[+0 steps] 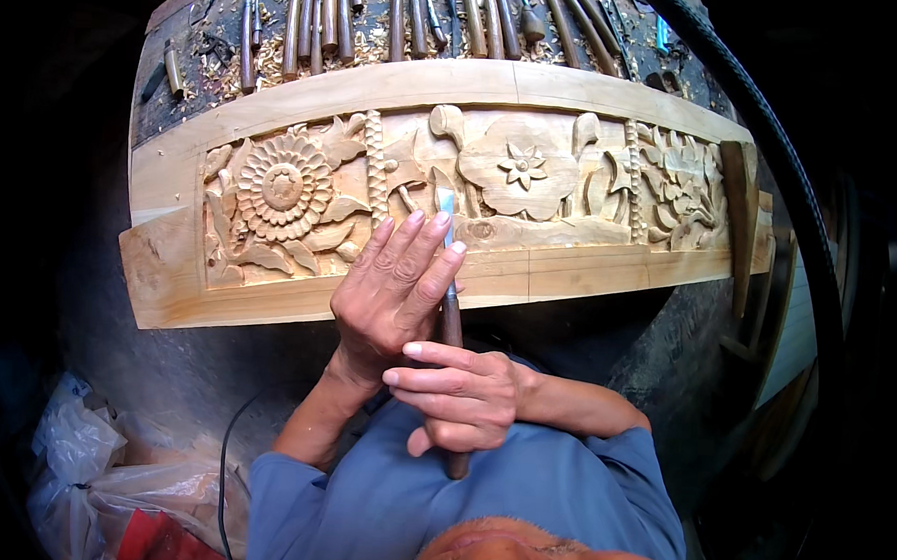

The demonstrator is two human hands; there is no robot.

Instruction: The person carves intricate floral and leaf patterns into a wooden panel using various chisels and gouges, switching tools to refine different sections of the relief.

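A wood-carving chisel point(452, 325) with a bright flat blade and a dark wooden handle points away from me. Its tip meets the carved wooden panel point(377, 302), just left of the star-shaped flower. My left hand point(393, 283) is at the blade and shank, fingers long and close together; a fingertip shows past the shank's right side. Lower down, my right hand point(463, 396) wraps loosely round the handle, whose butt end sits against my blue shirt. The panel bears a large round flower point(283, 185) on the left and leafy relief point(683, 185) on the right.
Several carving tools point(417, 23) lie in a row among wood shavings on the dark bench beyond the panel. A wooden piece point(740, 213) stands against the panel's right end. A thick black cable point(766, 124) arcs down the right. Plastic bags point(81, 454) lie lower left.
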